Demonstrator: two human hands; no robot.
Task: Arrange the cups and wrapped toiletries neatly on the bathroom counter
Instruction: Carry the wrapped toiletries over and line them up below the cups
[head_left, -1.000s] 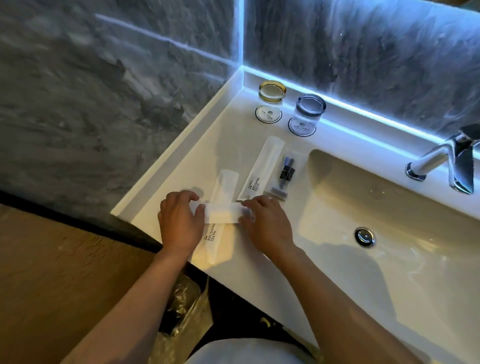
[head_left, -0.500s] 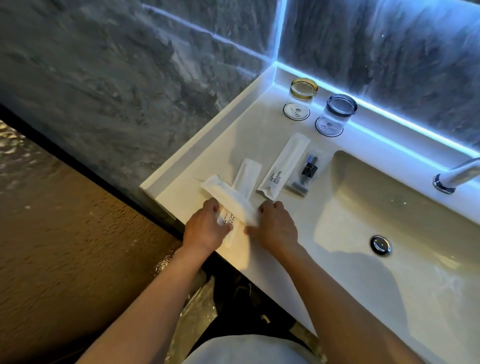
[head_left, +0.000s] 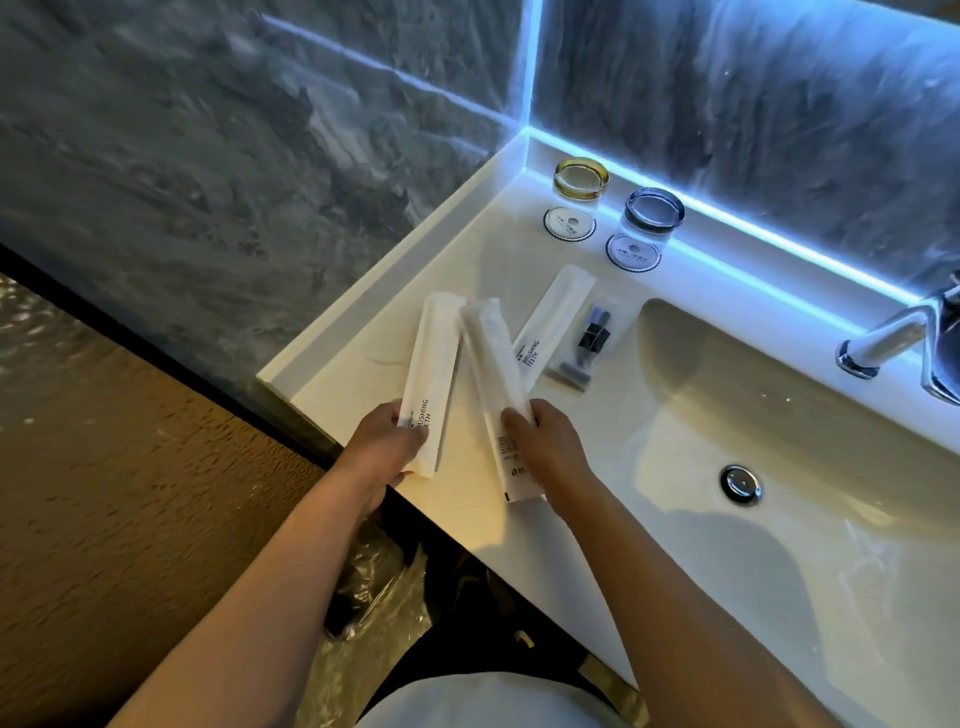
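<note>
Your left hand (head_left: 387, 441) pinches the near end of one white toothbrush packet (head_left: 431, 364), and your right hand (head_left: 545, 441) grips a second packet (head_left: 493, 374) beside it, both left of the sink basin (head_left: 779, 415). A third packet (head_left: 550, 325) and a razor sachet (head_left: 589, 340) lie flat nearer the basin. Beyond them, two upturned cups (head_left: 581, 179) stand on coasters.

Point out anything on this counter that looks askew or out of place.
Two white packets are not laid down: the left hand holds one packet, and the right hand holds another packet, which is tilted the other way. The third packet, razor bag and both cups look orderly.
</note>
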